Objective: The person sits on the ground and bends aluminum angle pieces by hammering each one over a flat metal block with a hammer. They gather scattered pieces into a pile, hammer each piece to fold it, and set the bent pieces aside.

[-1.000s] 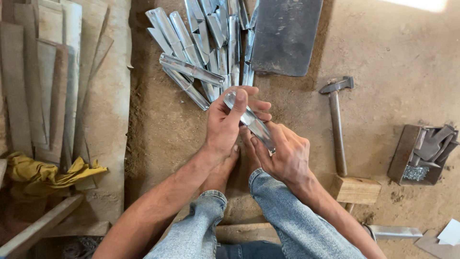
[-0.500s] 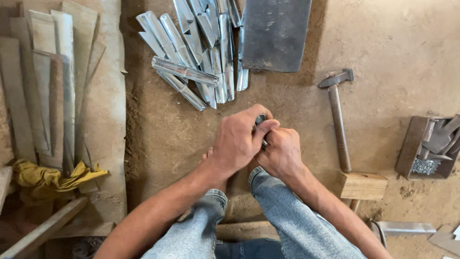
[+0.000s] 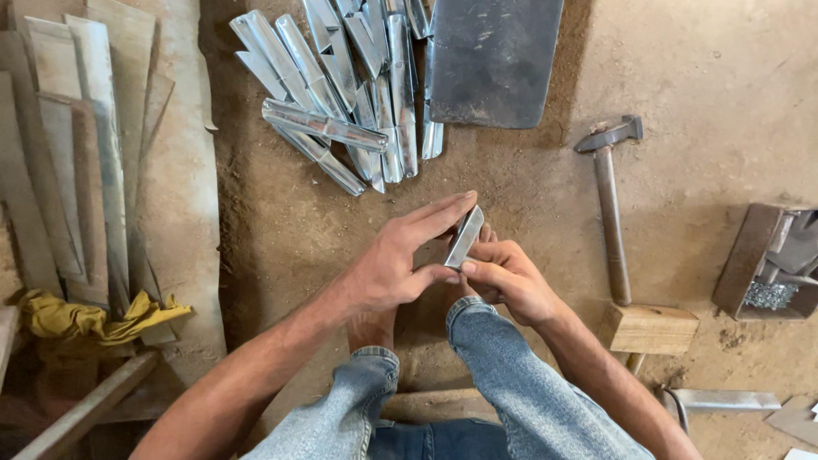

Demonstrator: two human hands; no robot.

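Far left of frame: grey sheet strips (image 3: 77,153) and a yellow rag (image 3: 94,315) on the dirt floor (image 3: 707,68). Centre: my left hand (image 3: 396,264) and right hand (image 3: 507,277) both pinch one folded metal piece (image 3: 465,237), its long axis tilted up-right, directly between them. Upper centre, a pile of like pieces (image 3: 341,94). Right: a hammer (image 3: 609,204); a brown box of nails (image 3: 771,264).

Both forearms are bare from elbow to wrist, with no sleeves, gloves, watch or rings showing on the left hand (image 3: 400,268) or the right hand (image 3: 507,281). The legs wear faded light-blue denim jeans (image 3: 511,383) with stitched seams and turned-up cuffs. One bare foot (image 3: 371,328) shows beyond the left cuff.
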